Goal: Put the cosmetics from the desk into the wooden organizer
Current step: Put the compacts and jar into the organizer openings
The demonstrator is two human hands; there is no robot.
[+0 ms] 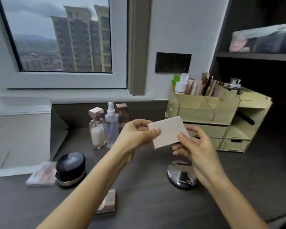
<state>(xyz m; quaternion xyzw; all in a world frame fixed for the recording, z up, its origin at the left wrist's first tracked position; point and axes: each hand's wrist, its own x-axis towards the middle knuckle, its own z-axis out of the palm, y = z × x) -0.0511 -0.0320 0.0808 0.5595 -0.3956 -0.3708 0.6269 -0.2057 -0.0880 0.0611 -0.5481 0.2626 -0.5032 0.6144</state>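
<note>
A flat beige palette case (168, 131) is held in the air above the dark desk (147, 195), in front of the wooden organizer (208, 111). My left hand (135, 134) pinches its left edge and my right hand (198, 149) pinches its right corner. The organizer at the right back holds several tubes and sticks in its top compartment. On the desk lie a perfume bottle (97, 129), a spray bottle (111, 124), another capped bottle (122, 111), a black round jar (70, 169), a clear-wrapped palette (42, 176), a rose compact (107, 204) under my left arm, and a shiny round compact (182, 176).
A white open box (20, 133) stands at the left back under the window. Dark shelves (254, 55) rise at the right, carrying a wrapped package. A black wall socket panel (172, 62) sits above the organizer.
</note>
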